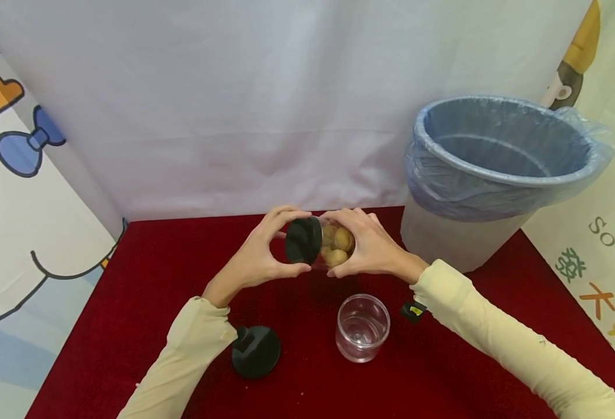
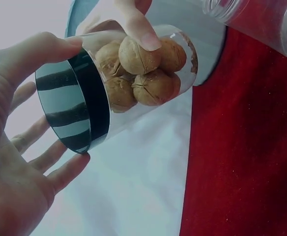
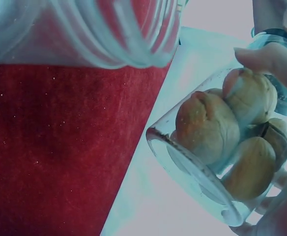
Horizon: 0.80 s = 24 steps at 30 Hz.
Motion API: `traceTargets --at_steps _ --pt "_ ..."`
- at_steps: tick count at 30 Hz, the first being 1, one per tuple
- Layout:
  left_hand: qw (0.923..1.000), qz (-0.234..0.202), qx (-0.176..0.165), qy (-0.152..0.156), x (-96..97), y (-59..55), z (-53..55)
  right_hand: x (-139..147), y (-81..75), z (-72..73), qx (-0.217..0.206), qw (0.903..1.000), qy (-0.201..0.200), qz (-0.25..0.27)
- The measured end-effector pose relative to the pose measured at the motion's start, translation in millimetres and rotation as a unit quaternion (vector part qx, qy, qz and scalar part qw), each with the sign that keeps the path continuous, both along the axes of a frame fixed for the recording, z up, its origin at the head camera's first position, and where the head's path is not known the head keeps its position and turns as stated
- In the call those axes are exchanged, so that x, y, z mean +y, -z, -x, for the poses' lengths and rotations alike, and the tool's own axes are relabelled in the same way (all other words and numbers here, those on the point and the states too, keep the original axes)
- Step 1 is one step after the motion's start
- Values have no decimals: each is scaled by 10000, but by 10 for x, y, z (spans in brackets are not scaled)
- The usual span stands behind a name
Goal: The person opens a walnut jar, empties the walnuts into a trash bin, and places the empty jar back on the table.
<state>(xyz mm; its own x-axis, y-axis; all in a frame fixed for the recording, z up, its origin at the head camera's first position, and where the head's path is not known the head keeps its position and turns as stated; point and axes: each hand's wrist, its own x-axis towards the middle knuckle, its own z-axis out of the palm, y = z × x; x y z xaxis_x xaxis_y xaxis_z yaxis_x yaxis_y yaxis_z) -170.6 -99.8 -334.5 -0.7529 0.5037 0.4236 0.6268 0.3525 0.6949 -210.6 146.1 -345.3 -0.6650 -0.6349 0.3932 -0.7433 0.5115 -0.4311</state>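
Observation:
Near the back of the red table, both hands hold a clear jar (image 2: 129, 120) of walnuts (image 2: 153, 87), tipped onto its side. A black lid (image 1: 303, 240) sits on its left end. My left hand (image 1: 260, 251) grips this lid between thumb and fingers. On the other side my right hand (image 1: 374, 247) grips the jar's clear body, thumb and fingers around it. The walnuts (image 3: 207, 128) also show through the jar wall in the right wrist view. Closer to me stands a second clear jar (image 1: 362, 331), uncovered. A black round disc (image 1: 259, 356), like another lid, lies near my left sleeve.
A bin (image 1: 444, 235) with a blue bag over its rim stands at the right back. White cloth (image 1: 234, 116) hangs behind the red tabletop (image 1: 181, 273). Printed panels stand at both sides. Small crumbs lie on the cloth near the front.

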Motion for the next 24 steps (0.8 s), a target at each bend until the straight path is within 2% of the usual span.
traceTargets --at_steps 7,9,14,16,19,21,24 --pt "9999 -104 -1 72 69 -225 -172 0 -15 -56 65 10000 26 39" --pt "9999 -139 78 59 71 -244 -191 -4 -16 -67 81 10000 5 48" --pt "9993 -334 163 -69 60 -159 -151 -25 -5 -94 294 9995 83 37" --pt "9986 -481 124 -167 40 -69 -91 -45 -3 -98 508 9985 180 47" --pt "9969 -651 24 -434 11 26 -23 -79 -5 -101 895 9954 345 41" --pt "9957 -614 -89 -689 0 91 20 -90 -8 -104 1056 9936 399 72" --pt "9921 -427 -344 -1130 21 71 3 -89 -14 -122 1176 9919 463 114"
